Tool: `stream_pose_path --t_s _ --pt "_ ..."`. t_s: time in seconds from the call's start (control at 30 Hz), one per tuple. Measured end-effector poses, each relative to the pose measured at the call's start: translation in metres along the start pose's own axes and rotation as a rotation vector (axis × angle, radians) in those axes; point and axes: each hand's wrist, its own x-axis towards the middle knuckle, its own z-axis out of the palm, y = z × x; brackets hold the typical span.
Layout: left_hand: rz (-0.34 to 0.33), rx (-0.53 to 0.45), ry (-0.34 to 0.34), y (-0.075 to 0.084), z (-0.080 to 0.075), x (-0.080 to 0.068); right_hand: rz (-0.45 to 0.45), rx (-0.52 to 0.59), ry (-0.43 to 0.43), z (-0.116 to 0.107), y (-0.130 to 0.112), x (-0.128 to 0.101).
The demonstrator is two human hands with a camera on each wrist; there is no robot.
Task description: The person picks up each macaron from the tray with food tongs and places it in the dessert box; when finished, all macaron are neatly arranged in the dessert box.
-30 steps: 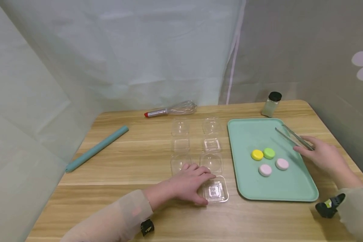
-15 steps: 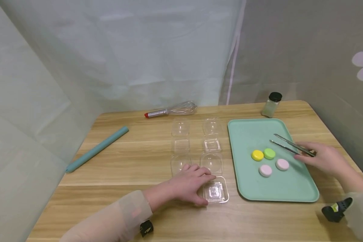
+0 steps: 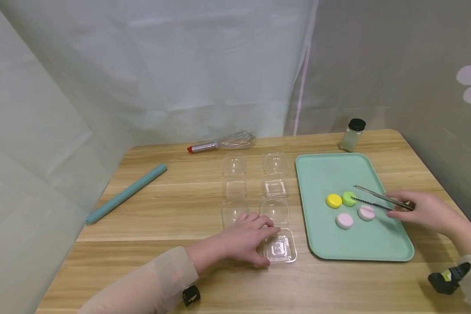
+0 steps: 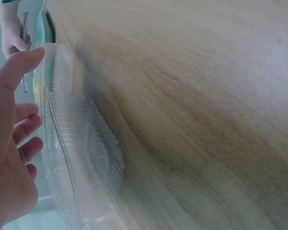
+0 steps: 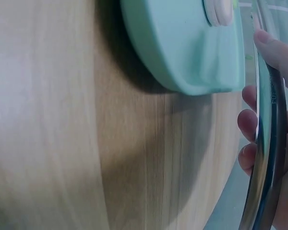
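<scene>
My left hand [image 3: 268, 244] lies on the table, thumb and fingers bracketing the left side of an open clear plastic box [image 3: 280, 248]. The left wrist view shows that clear box [image 4: 81, 158] between thumb and fingers. My right hand [image 3: 394, 209] grips metal tongs [image 3: 377, 200] low over the mint tray [image 3: 361, 248]. The tong tips sit beside the green macaron [image 3: 348, 198] and above a pink macaron [image 3: 366, 212]. A yellow macaron [image 3: 333, 200] and a second pink one [image 3: 344, 220] lie close by. In the right wrist view the tongs [image 5: 266, 158] run past my fingers [image 5: 247, 124].
Three more open clear boxes [image 3: 234, 174] stand left of the tray. A whisk [image 3: 223, 142] and a capped jar [image 3: 352, 135] are at the back. A teal rolled mat [image 3: 125, 193] lies far left. Curtains close in three sides.
My right hand swung the tongs down and leftward from the tray's far right part to the green macaron. The left hand stayed still on the clear box.
</scene>
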Motion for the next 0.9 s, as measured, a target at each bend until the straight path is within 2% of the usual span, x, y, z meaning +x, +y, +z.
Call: stream_pose_path --t_s 0.13,0.53,0.9 --pt "-0.008 -0.008 -0.006 0.0 0.001 0.001 -0.009 -0.008 -0.018 0.0 0.001 -0.003" --pt "0.001 -0.015 -0.019 -0.001 -0.001 0.002 0.035 -0.02 -0.097 0.001 0.007 -0.016" --pt "0.01 -0.025 -0.021 -0.002 -0.002 0.002 -0.022 -0.072 -0.102 0.004 0.01 -0.023"
